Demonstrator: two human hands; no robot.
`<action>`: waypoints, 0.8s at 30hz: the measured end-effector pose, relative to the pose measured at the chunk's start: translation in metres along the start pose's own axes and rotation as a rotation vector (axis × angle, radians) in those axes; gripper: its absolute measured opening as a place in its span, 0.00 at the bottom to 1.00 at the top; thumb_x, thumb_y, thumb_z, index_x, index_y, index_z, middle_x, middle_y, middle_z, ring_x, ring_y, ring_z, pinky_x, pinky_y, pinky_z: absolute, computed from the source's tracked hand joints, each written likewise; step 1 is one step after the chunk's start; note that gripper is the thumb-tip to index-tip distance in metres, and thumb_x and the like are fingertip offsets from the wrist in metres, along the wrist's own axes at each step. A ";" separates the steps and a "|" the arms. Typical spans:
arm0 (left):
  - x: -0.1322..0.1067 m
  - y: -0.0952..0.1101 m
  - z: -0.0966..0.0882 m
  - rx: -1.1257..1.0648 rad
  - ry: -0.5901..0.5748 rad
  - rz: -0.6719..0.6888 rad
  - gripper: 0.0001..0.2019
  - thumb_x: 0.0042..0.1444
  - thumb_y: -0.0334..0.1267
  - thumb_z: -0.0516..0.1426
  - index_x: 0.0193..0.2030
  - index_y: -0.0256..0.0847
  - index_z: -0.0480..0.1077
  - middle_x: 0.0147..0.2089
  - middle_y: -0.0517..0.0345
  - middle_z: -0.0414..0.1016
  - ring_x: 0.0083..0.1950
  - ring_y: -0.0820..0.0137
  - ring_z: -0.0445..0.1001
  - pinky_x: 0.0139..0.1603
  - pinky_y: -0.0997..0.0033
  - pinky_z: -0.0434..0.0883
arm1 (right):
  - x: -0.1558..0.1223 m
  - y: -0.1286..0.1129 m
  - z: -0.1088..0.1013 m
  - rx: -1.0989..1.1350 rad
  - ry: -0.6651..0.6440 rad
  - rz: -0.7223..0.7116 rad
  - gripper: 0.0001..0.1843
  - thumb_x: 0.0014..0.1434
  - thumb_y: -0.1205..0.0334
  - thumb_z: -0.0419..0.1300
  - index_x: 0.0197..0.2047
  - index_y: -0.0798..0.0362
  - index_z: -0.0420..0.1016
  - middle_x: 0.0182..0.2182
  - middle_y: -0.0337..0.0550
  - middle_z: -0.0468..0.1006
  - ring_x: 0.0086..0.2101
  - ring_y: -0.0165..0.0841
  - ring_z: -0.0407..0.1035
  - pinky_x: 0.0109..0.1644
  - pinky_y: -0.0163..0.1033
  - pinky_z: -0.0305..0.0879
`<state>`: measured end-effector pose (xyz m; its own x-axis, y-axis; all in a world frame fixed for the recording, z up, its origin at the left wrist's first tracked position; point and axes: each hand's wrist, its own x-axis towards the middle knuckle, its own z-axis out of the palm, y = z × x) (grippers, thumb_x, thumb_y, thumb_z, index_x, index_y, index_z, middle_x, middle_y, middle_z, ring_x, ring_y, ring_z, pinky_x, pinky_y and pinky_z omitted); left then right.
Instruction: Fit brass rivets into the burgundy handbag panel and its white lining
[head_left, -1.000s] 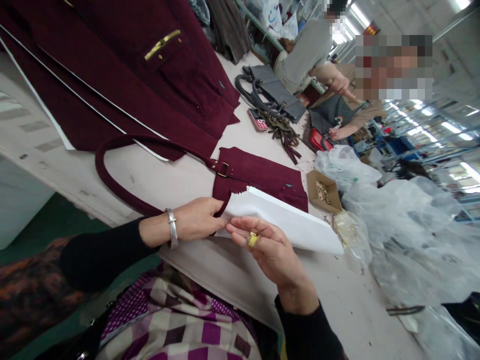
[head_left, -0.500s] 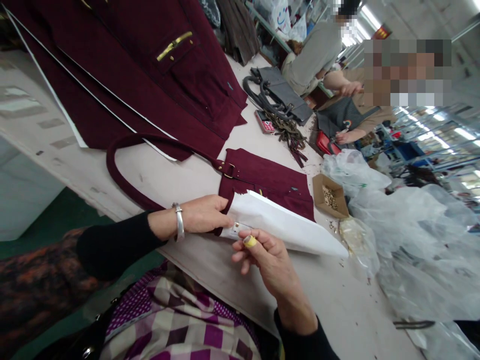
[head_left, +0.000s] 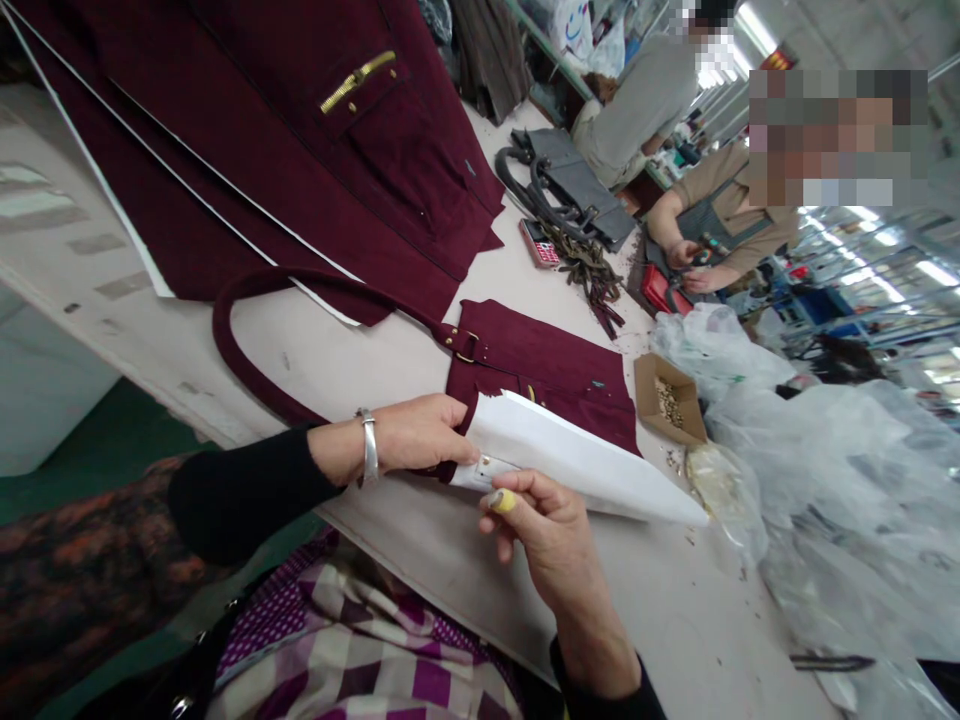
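Note:
A folded white paper sheet lies across a maroon suede bag panel with a gold buckle and a long looped strap. My left hand, wearing a silver bracelet, pinches the paper's near corner together with the panel edge. My right hand, with a yellow wrap on one finger, is closed on the paper's lower edge, where a small metal piece shows under the fingers.
A large maroon bag piece with a gold zipper covers the table's far left. A small cardboard box of metal bits, clear plastic bags, a grey handbag, a phone and leather scraps lie beyond. Two people work at the far end.
My right hand has turned from palm-up fingers under the paper to a closed grip on its lower edge. The paper has tilted slightly. The far person's hands came together.

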<state>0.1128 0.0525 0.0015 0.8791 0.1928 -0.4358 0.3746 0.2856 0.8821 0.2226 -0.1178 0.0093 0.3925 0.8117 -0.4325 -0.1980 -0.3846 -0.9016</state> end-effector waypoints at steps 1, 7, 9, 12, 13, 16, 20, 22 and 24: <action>0.001 0.000 0.000 0.005 -0.017 0.006 0.11 0.40 0.38 0.57 0.31 0.35 0.73 0.23 0.62 0.68 0.23 0.74 0.61 0.24 0.75 0.57 | 0.000 0.001 0.000 -0.002 -0.006 -0.002 0.14 0.55 0.55 0.67 0.37 0.57 0.74 0.28 0.46 0.79 0.18 0.25 0.67 0.18 0.26 0.60; 0.000 0.005 -0.002 -0.054 -0.115 0.031 0.12 0.40 0.35 0.57 0.35 0.34 0.73 0.24 0.63 0.68 0.23 0.76 0.59 0.23 0.77 0.54 | -0.001 0.002 0.007 0.071 -0.001 0.006 0.14 0.56 0.55 0.65 0.41 0.55 0.70 0.34 0.48 0.80 0.25 0.28 0.71 0.20 0.25 0.59; -0.001 0.007 -0.003 -0.051 -0.135 0.030 0.09 0.41 0.34 0.56 0.32 0.35 0.71 0.24 0.64 0.67 0.23 0.77 0.59 0.22 0.78 0.54 | 0.000 0.000 0.010 0.084 0.022 0.025 0.15 0.54 0.55 0.67 0.38 0.55 0.71 0.32 0.48 0.80 0.24 0.28 0.71 0.18 0.24 0.56; -0.002 0.007 -0.004 -0.009 -0.165 0.034 0.08 0.43 0.35 0.55 0.30 0.35 0.70 0.22 0.65 0.64 0.22 0.77 0.57 0.21 0.78 0.53 | 0.003 -0.002 0.013 0.074 0.047 0.061 0.14 0.50 0.56 0.70 0.36 0.57 0.75 0.30 0.48 0.80 0.20 0.26 0.69 0.15 0.23 0.50; -0.003 0.007 -0.004 0.003 -0.174 0.037 0.08 0.43 0.36 0.55 0.31 0.35 0.70 0.21 0.65 0.63 0.21 0.77 0.57 0.21 0.78 0.53 | 0.004 -0.003 0.013 0.065 0.052 0.073 0.14 0.49 0.57 0.70 0.35 0.57 0.77 0.30 0.47 0.80 0.19 0.24 0.67 0.15 0.23 0.49; -0.003 0.005 -0.006 0.017 -0.189 0.047 0.08 0.44 0.37 0.55 0.31 0.35 0.69 0.20 0.65 0.61 0.21 0.77 0.56 0.20 0.77 0.52 | 0.007 -0.006 0.012 0.021 0.058 0.103 0.12 0.48 0.58 0.70 0.35 0.57 0.79 0.29 0.46 0.80 0.16 0.21 0.64 0.16 0.24 0.48; -0.003 0.002 -0.007 0.023 -0.174 0.069 0.08 0.45 0.37 0.55 0.30 0.36 0.70 0.21 0.64 0.62 0.21 0.77 0.55 0.20 0.76 0.52 | 0.009 -0.006 0.015 -0.041 0.075 0.087 0.13 0.47 0.58 0.70 0.34 0.57 0.78 0.28 0.46 0.80 0.15 0.21 0.63 0.16 0.25 0.48; -0.002 0.000 -0.007 0.008 -0.160 0.097 0.09 0.45 0.37 0.55 0.33 0.35 0.71 0.23 0.63 0.64 0.22 0.76 0.57 0.21 0.77 0.54 | 0.008 -0.004 0.018 -0.064 0.127 0.047 0.14 0.47 0.57 0.69 0.34 0.57 0.77 0.26 0.44 0.79 0.14 0.21 0.61 0.16 0.26 0.49; -0.003 -0.001 -0.007 -0.007 -0.155 0.118 0.10 0.45 0.36 0.56 0.34 0.35 0.72 0.24 0.63 0.66 0.23 0.76 0.58 0.22 0.77 0.54 | 0.007 0.000 0.020 -0.104 0.184 0.002 0.13 0.48 0.57 0.69 0.34 0.57 0.76 0.21 0.40 0.76 0.14 0.22 0.60 0.17 0.26 0.50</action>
<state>0.1079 0.0586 0.0005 0.9518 0.0783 -0.2966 0.2651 0.2764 0.9238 0.2075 -0.1032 0.0062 0.5513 0.7209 -0.4199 -0.1090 -0.4368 -0.8929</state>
